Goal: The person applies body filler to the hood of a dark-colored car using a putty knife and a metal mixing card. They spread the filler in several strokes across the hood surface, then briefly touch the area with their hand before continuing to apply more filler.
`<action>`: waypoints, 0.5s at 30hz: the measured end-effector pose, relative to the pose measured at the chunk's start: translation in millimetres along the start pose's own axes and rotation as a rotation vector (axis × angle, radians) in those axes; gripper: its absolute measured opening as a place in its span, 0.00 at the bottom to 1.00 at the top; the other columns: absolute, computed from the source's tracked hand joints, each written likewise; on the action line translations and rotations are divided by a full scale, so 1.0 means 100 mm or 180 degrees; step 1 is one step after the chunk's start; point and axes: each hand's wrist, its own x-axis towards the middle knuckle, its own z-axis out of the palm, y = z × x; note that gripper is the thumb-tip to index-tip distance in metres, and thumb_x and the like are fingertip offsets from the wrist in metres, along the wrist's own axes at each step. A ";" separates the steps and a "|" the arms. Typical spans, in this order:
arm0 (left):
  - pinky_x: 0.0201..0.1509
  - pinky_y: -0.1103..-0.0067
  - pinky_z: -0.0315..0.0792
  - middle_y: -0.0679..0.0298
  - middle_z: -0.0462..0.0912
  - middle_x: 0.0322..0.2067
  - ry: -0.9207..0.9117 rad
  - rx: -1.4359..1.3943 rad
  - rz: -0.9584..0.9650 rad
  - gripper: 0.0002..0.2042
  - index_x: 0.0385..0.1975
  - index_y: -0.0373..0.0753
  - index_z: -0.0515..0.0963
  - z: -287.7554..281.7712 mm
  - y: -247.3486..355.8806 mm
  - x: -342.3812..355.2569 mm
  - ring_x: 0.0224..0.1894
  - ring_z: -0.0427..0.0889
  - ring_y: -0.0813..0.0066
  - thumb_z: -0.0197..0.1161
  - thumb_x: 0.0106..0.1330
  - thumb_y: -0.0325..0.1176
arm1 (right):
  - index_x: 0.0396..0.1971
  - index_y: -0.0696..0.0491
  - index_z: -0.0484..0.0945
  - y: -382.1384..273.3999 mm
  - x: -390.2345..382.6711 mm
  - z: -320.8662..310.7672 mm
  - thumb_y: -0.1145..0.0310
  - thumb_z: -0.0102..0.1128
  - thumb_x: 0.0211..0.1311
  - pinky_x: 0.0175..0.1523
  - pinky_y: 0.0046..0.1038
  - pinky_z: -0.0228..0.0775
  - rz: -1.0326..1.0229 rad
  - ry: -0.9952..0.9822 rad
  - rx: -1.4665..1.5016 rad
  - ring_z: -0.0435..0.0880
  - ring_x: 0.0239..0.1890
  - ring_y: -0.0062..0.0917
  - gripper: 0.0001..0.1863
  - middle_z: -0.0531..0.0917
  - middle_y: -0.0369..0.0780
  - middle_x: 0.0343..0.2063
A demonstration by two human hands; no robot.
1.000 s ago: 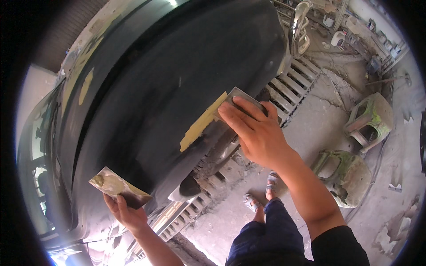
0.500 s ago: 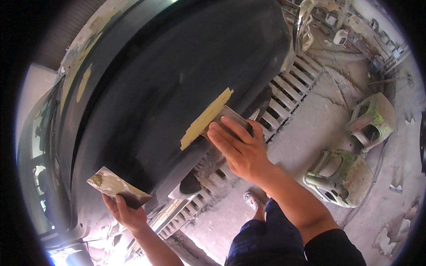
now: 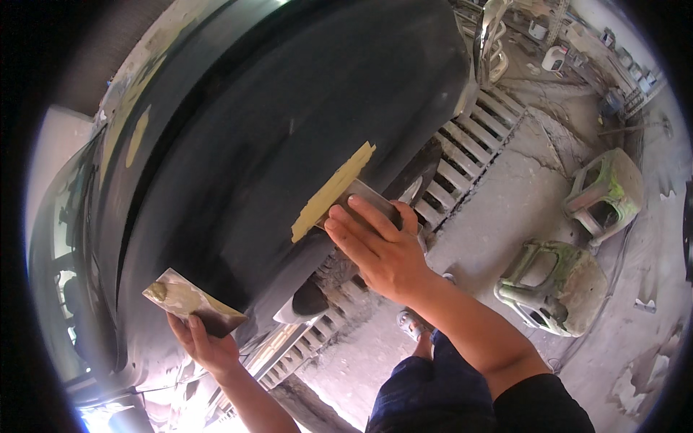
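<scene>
My left hand (image 3: 208,348) is closed on a flat metal putty plate (image 3: 216,313), which carries a lump of yellowish body filler (image 3: 156,291) at its left corner. The fingers of my right hand (image 3: 386,252) lie across a metal putty spreader (image 3: 375,198), with the thumb at its right edge. Its far edge meets a strip of yellow filler (image 3: 333,189) with ragged ends on a dark car panel (image 3: 274,108). The spreader's underside and the thumb's grip are partly hidden.
Slatted grating (image 3: 465,155) runs along the panel's right side. Two dirty plastic stools (image 3: 556,285) stand on the grey floor at the right. A white jug (image 3: 554,58) and several cans are at the far right. Another filler patch (image 3: 136,141) marks the car at the left.
My right hand and the spreader have shifted slightly left and down along the filler strip. My left hand and its plate have hardly moved.
</scene>
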 end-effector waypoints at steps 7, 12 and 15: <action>0.68 0.68 0.57 0.59 0.66 0.61 0.0161 0.0091 -0.0041 0.27 0.66 0.39 0.56 -0.01 0.01 0.01 0.61 0.67 0.65 0.54 0.67 0.28 | 0.67 0.47 0.58 -0.03 0.12 -0.39 0.71 0.57 0.55 0.55 0.56 0.52 0.0198 -0.0458 0.0031 0.64 0.65 0.34 0.37 0.73 0.39 0.59; 0.67 0.69 0.58 0.58 0.66 0.61 0.0120 0.0123 -0.0020 0.27 0.66 0.38 0.56 0.02 0.00 0.01 0.61 0.67 0.66 0.53 0.66 0.29 | 0.67 0.48 0.59 -0.07 0.37 -0.45 0.71 0.57 0.55 0.54 0.56 0.54 0.0181 -0.0772 -0.0020 0.66 0.64 0.35 0.36 0.74 0.40 0.58; 0.66 0.69 0.59 0.58 0.67 0.60 0.0034 0.0119 -0.0031 0.27 0.66 0.38 0.57 0.03 0.00 0.00 0.61 0.68 0.67 0.53 0.66 0.28 | 0.67 0.49 0.58 -0.08 0.30 -0.45 0.71 0.57 0.55 0.53 0.56 0.54 0.0127 -0.0897 -0.0037 0.66 0.63 0.36 0.36 0.73 0.41 0.59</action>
